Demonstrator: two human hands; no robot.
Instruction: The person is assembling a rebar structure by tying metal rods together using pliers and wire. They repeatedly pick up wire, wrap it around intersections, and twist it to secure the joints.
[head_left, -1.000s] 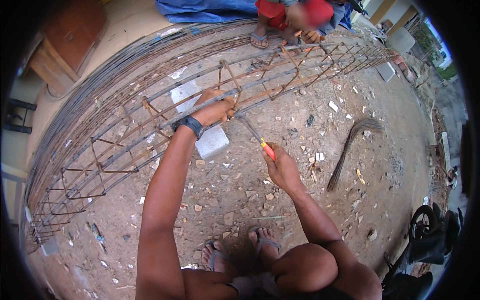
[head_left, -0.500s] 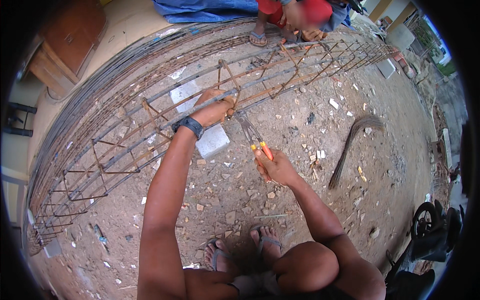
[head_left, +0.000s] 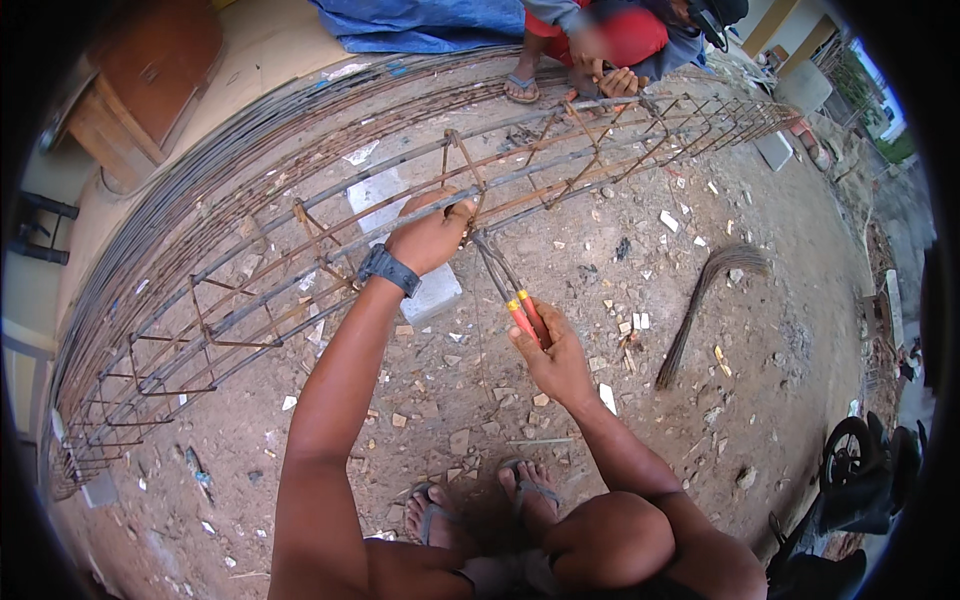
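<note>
A long rusty rebar cage [head_left: 540, 166] runs across the ground in front of me, its bars joined by bent stirrups. My left hand [head_left: 432, 238], with a dark watch [head_left: 390, 268] on its wrist, is closed around the cage beside a stirrup. My right hand [head_left: 556, 358] grips the pincers [head_left: 524, 312] by their orange and yellow handles. Their jaws touch or nearly touch the joint just right of my left fingers; whether they bite on wire there I cannot tell.
Pale blocks [head_left: 432, 292] lie beneath the cage. A bundle of thin wire [head_left: 690, 310] rests on the rubble-strewn ground at right. At the far side a co-worker's hands [head_left: 620, 82] are by the cage. A motorbike [head_left: 850, 470] stands lower right; a blue tarp [head_left: 420, 25] lies at the back.
My right hand has shifted slightly right and down, turning the pincers. My left wrist has turned a little while its fingers stay on the cage. The co-worker's hands have moved slightly.
</note>
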